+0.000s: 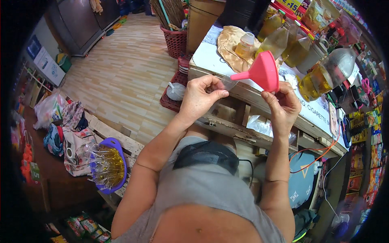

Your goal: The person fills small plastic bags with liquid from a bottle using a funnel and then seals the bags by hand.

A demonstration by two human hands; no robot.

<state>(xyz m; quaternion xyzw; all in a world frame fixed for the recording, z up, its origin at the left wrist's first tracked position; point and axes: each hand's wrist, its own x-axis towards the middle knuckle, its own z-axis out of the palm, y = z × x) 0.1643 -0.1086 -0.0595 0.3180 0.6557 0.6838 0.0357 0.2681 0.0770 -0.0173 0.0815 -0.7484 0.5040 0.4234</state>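
While our right hand [283, 106] fingers pinch a pink plastic funnel [263, 73], left hand [200, 97] fingers clamped on small clear plastic bag [228, 83], above wooden counter [243, 95]

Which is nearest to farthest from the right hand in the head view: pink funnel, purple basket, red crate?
From the right hand:
1. Pink funnel: in its grip, just above the hand.
2. Red crate: on the floor to the left, past the left hand.
3. Purple basket: far lower left, on the wooden pallet.

Pink funnel [263, 72] tilted sideways, spout in small clear bag [228, 83].
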